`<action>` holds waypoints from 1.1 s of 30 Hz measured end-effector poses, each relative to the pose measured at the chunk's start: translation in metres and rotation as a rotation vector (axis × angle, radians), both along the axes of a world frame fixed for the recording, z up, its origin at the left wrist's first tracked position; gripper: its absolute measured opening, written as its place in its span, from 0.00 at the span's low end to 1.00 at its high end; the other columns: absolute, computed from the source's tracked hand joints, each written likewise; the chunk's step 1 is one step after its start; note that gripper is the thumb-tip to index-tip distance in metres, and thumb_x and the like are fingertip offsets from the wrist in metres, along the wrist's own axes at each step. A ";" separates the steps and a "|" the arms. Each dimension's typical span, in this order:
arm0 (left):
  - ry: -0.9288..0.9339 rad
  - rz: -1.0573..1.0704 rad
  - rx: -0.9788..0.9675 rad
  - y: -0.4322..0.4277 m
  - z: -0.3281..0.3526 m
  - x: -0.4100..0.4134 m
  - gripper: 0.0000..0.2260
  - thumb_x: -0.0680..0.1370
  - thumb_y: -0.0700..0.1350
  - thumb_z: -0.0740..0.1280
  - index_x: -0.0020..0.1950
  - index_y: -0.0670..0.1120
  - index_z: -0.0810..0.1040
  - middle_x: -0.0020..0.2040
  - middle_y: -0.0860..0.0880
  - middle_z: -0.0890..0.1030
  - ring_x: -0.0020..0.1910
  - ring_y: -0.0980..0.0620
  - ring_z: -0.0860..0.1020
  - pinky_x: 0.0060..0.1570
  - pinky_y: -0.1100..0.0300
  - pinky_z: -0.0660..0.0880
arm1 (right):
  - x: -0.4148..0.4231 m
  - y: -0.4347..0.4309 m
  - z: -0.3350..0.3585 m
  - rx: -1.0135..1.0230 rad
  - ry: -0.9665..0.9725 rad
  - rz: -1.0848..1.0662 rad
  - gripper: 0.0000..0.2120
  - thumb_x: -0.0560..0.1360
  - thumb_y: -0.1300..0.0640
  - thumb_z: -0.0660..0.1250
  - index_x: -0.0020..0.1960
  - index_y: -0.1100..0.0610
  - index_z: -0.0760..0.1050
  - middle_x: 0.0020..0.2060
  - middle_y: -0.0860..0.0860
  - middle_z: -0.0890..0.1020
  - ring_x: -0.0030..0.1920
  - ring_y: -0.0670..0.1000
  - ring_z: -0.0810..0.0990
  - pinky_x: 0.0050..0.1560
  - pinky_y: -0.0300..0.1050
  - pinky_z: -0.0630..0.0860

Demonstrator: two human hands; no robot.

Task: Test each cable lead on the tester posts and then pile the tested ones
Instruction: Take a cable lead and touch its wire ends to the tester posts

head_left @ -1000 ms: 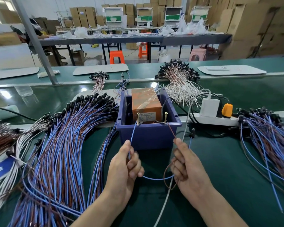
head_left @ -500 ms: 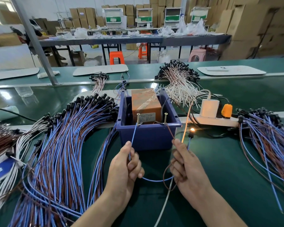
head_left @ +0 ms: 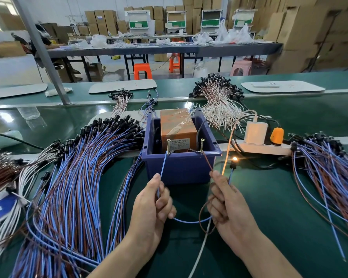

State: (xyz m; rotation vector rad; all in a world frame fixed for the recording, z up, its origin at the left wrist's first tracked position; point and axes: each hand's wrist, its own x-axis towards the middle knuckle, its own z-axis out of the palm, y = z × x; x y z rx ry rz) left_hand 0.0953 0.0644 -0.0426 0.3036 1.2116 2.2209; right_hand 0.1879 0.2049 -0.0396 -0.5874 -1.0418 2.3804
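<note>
Two posts (head_left: 168, 146): upright on the blue bin (head_left: 181, 170) rim.
Left hand (head_left: 149, 207): fingers pinching the blue lead (head_left: 162, 165), tip on the left post.
Right hand (head_left: 227, 205): fingers grasp the brown lead (head_left: 208, 162), tip at the right post.
Lamp (head_left: 234, 159): lit, beside my right hand.
</note>
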 end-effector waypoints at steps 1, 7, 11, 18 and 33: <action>-0.001 0.002 -0.003 0.000 0.000 0.000 0.14 0.75 0.55 0.67 0.33 0.50 0.73 0.27 0.52 0.60 0.21 0.55 0.58 0.24 0.61 0.67 | 0.000 0.000 0.000 0.000 0.000 0.000 0.15 0.65 0.47 0.78 0.42 0.52 0.76 0.26 0.47 0.63 0.19 0.43 0.57 0.16 0.35 0.58; -0.030 0.015 0.002 -0.001 0.003 0.000 0.14 0.75 0.55 0.67 0.33 0.50 0.71 0.27 0.52 0.60 0.21 0.55 0.58 0.24 0.60 0.67 | -0.001 0.000 0.001 0.006 0.002 -0.026 0.11 0.68 0.48 0.75 0.43 0.52 0.76 0.25 0.46 0.62 0.19 0.43 0.56 0.15 0.35 0.56; -0.051 -0.022 0.050 -0.004 0.002 0.001 0.16 0.78 0.53 0.64 0.33 0.49 0.67 0.26 0.52 0.58 0.22 0.54 0.57 0.25 0.60 0.67 | 0.002 0.001 0.001 0.022 0.030 -0.061 0.09 0.72 0.48 0.70 0.47 0.54 0.79 0.25 0.47 0.62 0.19 0.43 0.55 0.16 0.36 0.54; 0.180 -0.028 -0.018 0.003 0.002 0.010 0.15 0.73 0.58 0.67 0.34 0.48 0.73 0.33 0.47 0.71 0.32 0.50 0.70 0.36 0.57 0.72 | 0.007 -0.016 0.006 0.343 0.010 0.116 0.07 0.75 0.52 0.68 0.46 0.51 0.85 0.28 0.49 0.68 0.20 0.42 0.60 0.20 0.33 0.58; 0.089 -0.105 0.028 0.004 0.007 0.010 0.04 0.75 0.45 0.71 0.43 0.46 0.84 0.48 0.42 0.84 0.38 0.50 0.79 0.42 0.57 0.76 | 0.006 -0.021 -0.007 0.688 -0.002 0.279 0.11 0.81 0.45 0.64 0.52 0.50 0.82 0.39 0.56 0.85 0.36 0.44 0.83 0.40 0.32 0.77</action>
